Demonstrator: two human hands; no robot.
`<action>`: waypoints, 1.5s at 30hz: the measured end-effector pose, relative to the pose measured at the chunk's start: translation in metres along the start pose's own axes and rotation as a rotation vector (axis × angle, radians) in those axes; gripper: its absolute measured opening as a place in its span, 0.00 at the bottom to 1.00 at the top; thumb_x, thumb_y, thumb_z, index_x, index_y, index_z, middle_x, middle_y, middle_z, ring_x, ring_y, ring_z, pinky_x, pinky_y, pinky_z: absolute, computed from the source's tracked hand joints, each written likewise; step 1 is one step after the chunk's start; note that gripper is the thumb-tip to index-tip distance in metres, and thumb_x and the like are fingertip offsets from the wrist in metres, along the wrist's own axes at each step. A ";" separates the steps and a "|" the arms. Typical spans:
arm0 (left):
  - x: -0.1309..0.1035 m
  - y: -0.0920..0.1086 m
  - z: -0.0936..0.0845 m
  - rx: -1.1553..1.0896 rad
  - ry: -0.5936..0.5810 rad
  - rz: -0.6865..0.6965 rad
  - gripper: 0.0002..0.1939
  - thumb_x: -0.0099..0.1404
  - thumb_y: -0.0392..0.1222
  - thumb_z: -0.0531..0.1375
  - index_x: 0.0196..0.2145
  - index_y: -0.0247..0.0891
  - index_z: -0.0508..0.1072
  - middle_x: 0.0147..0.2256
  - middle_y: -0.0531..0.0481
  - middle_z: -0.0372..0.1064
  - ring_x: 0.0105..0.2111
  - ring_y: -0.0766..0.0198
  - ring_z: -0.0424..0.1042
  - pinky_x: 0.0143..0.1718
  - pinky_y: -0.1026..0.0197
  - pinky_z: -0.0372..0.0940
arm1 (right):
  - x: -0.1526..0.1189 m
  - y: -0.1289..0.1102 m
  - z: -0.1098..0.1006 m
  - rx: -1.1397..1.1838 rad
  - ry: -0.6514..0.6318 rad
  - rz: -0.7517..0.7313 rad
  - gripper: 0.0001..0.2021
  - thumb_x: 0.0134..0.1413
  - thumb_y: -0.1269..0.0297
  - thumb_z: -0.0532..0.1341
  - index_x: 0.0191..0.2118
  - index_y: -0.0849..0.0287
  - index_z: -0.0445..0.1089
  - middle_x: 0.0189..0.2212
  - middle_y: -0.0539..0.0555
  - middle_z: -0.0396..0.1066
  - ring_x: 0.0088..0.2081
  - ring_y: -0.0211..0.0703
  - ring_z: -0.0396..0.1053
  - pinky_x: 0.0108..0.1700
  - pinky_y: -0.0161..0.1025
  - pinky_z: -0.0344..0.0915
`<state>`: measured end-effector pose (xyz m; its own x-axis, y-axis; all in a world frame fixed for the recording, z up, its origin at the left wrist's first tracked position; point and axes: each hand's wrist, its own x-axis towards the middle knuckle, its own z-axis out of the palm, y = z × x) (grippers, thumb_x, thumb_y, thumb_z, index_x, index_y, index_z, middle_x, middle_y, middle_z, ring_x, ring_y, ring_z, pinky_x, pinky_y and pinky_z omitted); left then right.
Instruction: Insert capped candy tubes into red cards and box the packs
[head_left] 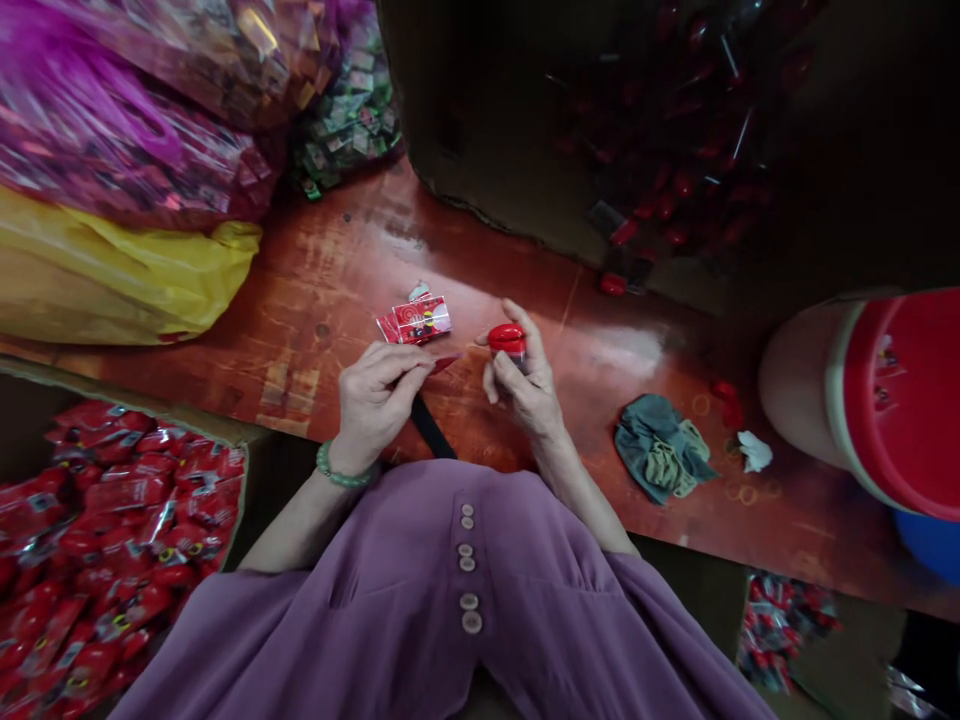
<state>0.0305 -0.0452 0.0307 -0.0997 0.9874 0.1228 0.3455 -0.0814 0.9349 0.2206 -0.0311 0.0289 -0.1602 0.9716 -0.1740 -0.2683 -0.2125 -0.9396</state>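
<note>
My left hand (381, 398), with a green bead bracelet at its wrist, pinches a small red wrapper (445, 364) between thumb and fingertips. To its right, my right hand (526, 378) has its fingers wrapped round a small container with a glossy red cap (507, 338) and a clear lower part. Several printed red wrappers (421, 318) lie on the reddish table (345, 260) just beyond my left hand. A dark strap (432, 430) runs from beneath that hand toward my lap.
Filled plastic bags (172, 150) and a yellow bag (127, 280) are at left, above a box of red packets (112, 520). A large box (480, 190) holds red items. A cloth (661, 448) and red-lidded bucket (810, 380) stand right.
</note>
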 end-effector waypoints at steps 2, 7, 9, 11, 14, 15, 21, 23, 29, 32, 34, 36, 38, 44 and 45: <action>-0.001 -0.001 -0.001 -0.064 0.022 -0.089 0.05 0.61 0.41 0.65 0.30 0.45 0.82 0.31 0.51 0.79 0.35 0.62 0.76 0.45 0.58 0.69 | 0.000 0.001 -0.003 0.041 -0.019 -0.034 0.18 0.58 0.49 0.65 0.50 0.45 0.65 0.42 0.48 0.72 0.17 0.26 0.57 0.18 0.32 0.53; -0.002 -0.006 -0.001 -0.197 0.042 -0.270 0.03 0.57 0.42 0.68 0.28 0.43 0.82 0.32 0.52 0.79 0.36 0.62 0.76 0.45 0.60 0.71 | 0.001 0.000 -0.003 0.103 -0.052 -0.031 0.19 0.53 0.46 0.68 0.42 0.47 0.62 0.45 0.47 0.70 0.16 0.23 0.50 0.16 0.31 0.47; -0.002 -0.008 0.001 -0.248 0.052 -0.315 0.04 0.56 0.43 0.69 0.28 0.42 0.82 0.31 0.52 0.79 0.35 0.63 0.76 0.45 0.60 0.70 | 0.001 -0.001 -0.002 0.106 -0.059 -0.035 0.21 0.49 0.46 0.70 0.41 0.48 0.62 0.45 0.47 0.69 0.16 0.22 0.48 0.15 0.30 0.47; -0.002 -0.009 0.002 -0.296 0.054 -0.339 0.04 0.56 0.43 0.69 0.28 0.42 0.82 0.32 0.52 0.79 0.35 0.64 0.76 0.44 0.61 0.70 | 0.002 -0.001 -0.001 0.112 -0.052 -0.038 0.23 0.47 0.45 0.72 0.39 0.49 0.62 0.44 0.47 0.68 0.16 0.21 0.48 0.15 0.30 0.47; 0.000 -0.009 0.005 -0.354 0.049 -0.361 0.04 0.58 0.43 0.69 0.29 0.42 0.82 0.32 0.53 0.79 0.35 0.65 0.75 0.44 0.62 0.69 | 0.005 -0.001 0.002 0.163 -0.044 -0.014 0.24 0.46 0.40 0.70 0.37 0.50 0.62 0.42 0.47 0.67 0.15 0.21 0.48 0.15 0.30 0.44; 0.001 -0.007 0.005 -0.361 0.052 -0.363 0.04 0.58 0.44 0.69 0.29 0.42 0.82 0.32 0.53 0.78 0.35 0.64 0.75 0.44 0.62 0.69 | 0.006 0.000 0.003 0.184 -0.035 0.008 0.25 0.47 0.37 0.68 0.37 0.50 0.61 0.41 0.46 0.67 0.14 0.22 0.48 0.15 0.31 0.42; 0.008 0.005 0.007 -0.300 -0.007 -0.349 0.02 0.55 0.41 0.69 0.27 0.42 0.83 0.32 0.51 0.79 0.36 0.62 0.75 0.45 0.59 0.71 | 0.008 0.003 0.001 0.163 -0.015 0.088 0.26 0.53 0.30 0.58 0.38 0.50 0.66 0.34 0.46 0.68 0.14 0.25 0.50 0.15 0.32 0.43; 0.010 0.008 0.008 -0.300 -0.027 -0.363 0.02 0.54 0.41 0.70 0.26 0.43 0.82 0.31 0.51 0.79 0.34 0.63 0.75 0.44 0.59 0.71 | 0.008 -0.001 -0.005 0.069 -0.046 0.089 0.23 0.54 0.35 0.61 0.42 0.50 0.70 0.32 0.46 0.68 0.16 0.27 0.54 0.16 0.32 0.45; 0.011 0.010 0.008 -0.307 -0.064 -0.241 0.03 0.51 0.39 0.72 0.25 0.44 0.82 0.28 0.51 0.79 0.31 0.63 0.76 0.41 0.59 0.72 | 0.010 -0.025 -0.022 -0.174 -0.058 0.041 0.15 0.58 0.48 0.65 0.46 0.46 0.79 0.34 0.48 0.74 0.21 0.31 0.67 0.20 0.32 0.58; 0.012 0.010 0.007 -0.261 -0.096 -0.193 0.04 0.51 0.39 0.73 0.26 0.46 0.83 0.29 0.51 0.79 0.33 0.62 0.76 0.43 0.58 0.72 | 0.013 -0.036 -0.022 -0.225 -0.073 -0.023 0.10 0.58 0.53 0.66 0.44 0.44 0.81 0.32 0.48 0.77 0.23 0.33 0.70 0.25 0.35 0.66; 0.013 0.009 0.007 -0.241 -0.112 -0.192 0.05 0.51 0.40 0.73 0.27 0.46 0.83 0.30 0.51 0.80 0.34 0.61 0.76 0.44 0.58 0.72 | 0.015 -0.042 -0.018 -0.265 -0.085 -0.063 0.08 0.56 0.55 0.69 0.42 0.43 0.81 0.35 0.49 0.78 0.28 0.37 0.74 0.32 0.39 0.71; 0.013 0.007 0.006 -0.244 -0.131 -0.180 0.05 0.51 0.40 0.74 0.29 0.46 0.83 0.31 0.51 0.80 0.34 0.61 0.77 0.44 0.58 0.72 | 0.018 -0.048 -0.014 -0.315 -0.129 -0.085 0.08 0.52 0.58 0.71 0.40 0.44 0.82 0.38 0.50 0.79 0.37 0.43 0.76 0.40 0.44 0.75; 0.014 0.005 0.005 -0.258 -0.146 -0.156 0.05 0.52 0.40 0.73 0.29 0.45 0.83 0.32 0.51 0.80 0.34 0.61 0.77 0.44 0.59 0.72 | 0.022 -0.052 -0.011 -0.370 -0.195 -0.083 0.07 0.52 0.60 0.72 0.39 0.45 0.82 0.39 0.51 0.79 0.43 0.46 0.76 0.47 0.48 0.74; 0.015 -0.006 0.006 -0.261 -0.170 -0.080 0.05 0.54 0.41 0.73 0.29 0.43 0.83 0.31 0.50 0.80 0.33 0.63 0.77 0.41 0.61 0.72 | 0.030 -0.050 -0.017 -0.578 -0.366 -0.081 0.09 0.58 0.61 0.67 0.44 0.48 0.81 0.41 0.52 0.81 0.42 0.44 0.77 0.49 0.46 0.73; 0.014 -0.009 0.007 -0.260 -0.177 -0.055 0.05 0.54 0.41 0.73 0.30 0.42 0.83 0.31 0.50 0.80 0.33 0.63 0.77 0.40 0.62 0.72 | 0.030 -0.049 -0.019 -0.609 -0.395 -0.077 0.09 0.59 0.60 0.67 0.45 0.49 0.81 0.41 0.52 0.81 0.42 0.44 0.78 0.49 0.44 0.73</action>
<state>0.0321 -0.0295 0.0213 0.0601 0.9977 0.0316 0.0922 -0.0371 0.9950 0.2466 0.0108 0.0642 -0.5235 0.8473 -0.0895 0.2653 0.0623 -0.9621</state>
